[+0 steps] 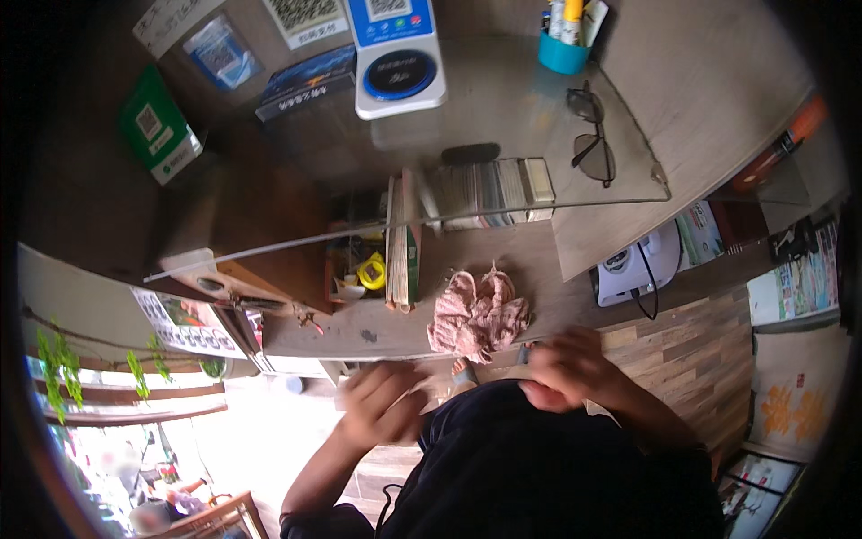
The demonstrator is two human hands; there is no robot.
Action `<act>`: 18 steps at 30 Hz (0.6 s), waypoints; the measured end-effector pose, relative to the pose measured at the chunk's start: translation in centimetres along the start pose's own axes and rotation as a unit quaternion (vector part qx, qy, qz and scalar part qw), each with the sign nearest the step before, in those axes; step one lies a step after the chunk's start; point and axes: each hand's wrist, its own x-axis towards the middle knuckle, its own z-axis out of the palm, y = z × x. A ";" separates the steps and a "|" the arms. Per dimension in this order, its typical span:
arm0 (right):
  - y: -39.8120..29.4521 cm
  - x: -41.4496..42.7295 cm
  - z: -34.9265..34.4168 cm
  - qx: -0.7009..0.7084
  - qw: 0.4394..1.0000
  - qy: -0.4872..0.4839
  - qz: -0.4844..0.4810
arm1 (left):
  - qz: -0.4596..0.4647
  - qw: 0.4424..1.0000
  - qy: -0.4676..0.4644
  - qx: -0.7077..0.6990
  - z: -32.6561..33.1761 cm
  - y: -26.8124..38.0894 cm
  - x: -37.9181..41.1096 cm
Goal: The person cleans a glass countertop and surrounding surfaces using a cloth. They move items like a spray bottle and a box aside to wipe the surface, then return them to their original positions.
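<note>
My left hand is held low in front of my body, blurred, with its fingers curled. Across from it, my right hand is also curled near the dark top I wear, its inner side hidden. Whether either holds something small cannot be made out. Beyond and between the hands, a crumpled pink cloth lies on the lower desk surface at its near edge; neither hand plainly touches it. To its left are a yellow tape measure in an open compartment and upright books or folders.
A glass shelf edge runs above the desk. On the upper level are sunglasses, a teal pen cup, a white payment stand and a green code sign. A white-lilac appliance with a black cable sits right.
</note>
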 end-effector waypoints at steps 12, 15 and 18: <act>8.2 -8.9 21.8 -0.092 0.929 -0.252 0.255 | -0.284 0.925 -0.249 -0.022 20.4 -6.3 -11.6; 8.1 -7.0 22.7 -0.080 0.954 -0.230 0.175 | -0.335 0.918 -0.209 -0.042 18.8 -5.9 -13.1; 7.4 -6.8 23.4 -0.111 0.970 -0.184 0.110 | -0.344 0.917 -0.202 -0.023 17.9 -4.7 -14.5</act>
